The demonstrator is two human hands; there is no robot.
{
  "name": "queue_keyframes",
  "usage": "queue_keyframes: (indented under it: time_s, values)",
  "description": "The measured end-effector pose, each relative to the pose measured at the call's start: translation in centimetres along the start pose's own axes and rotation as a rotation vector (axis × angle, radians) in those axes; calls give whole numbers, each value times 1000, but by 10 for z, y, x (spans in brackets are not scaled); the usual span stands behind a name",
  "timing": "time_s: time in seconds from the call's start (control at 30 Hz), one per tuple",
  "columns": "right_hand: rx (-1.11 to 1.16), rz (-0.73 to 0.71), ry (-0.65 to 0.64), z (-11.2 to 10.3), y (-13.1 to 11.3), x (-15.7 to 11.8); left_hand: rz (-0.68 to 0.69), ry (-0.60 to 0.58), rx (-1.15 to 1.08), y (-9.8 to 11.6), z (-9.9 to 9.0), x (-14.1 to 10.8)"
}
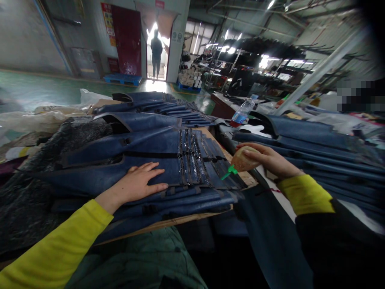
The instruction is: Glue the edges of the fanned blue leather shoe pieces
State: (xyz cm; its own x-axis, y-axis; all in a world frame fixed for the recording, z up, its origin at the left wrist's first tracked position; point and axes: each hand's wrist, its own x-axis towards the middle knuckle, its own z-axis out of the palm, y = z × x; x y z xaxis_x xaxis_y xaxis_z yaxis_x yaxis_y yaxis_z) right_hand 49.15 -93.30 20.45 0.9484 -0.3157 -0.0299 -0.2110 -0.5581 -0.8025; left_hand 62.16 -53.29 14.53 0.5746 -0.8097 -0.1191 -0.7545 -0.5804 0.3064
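My left hand (pixel 143 180) lies flat on a dark blue sheet piece (pixel 153 140) with dark edging, fingers spread. To the right, the fingers of my right hand (pixel 267 158) wrap round a tan squeeze bottle (pixel 244 159) with a green nozzle, which points down and left just above the overlapped ends of the pieces. Wet, shiny dark strips (pixel 194 156) run across these ends between my two hands. More blue pieces are layered underneath, on a wooden board (pixel 180 220).
Behind lie further blue pieces (pixel 168 106). At right stand a clear plastic bottle (pixel 240 114) and another stack of blue pieces (pixel 319 140). Clear plastic sheeting (pixel 39 120) lies at left. A person (pixel 156 50) stands in the far doorway.
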Motion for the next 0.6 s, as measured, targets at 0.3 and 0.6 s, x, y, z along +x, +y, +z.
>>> queue_keyframes:
  time_s: [0.3,0.6]
  values:
    - [-72,-159,164,13,10,24,7,8,-19,-1,0,0]
    - [4,-22,67,-2,7,-6,10,-3,-3,-2,1,1]
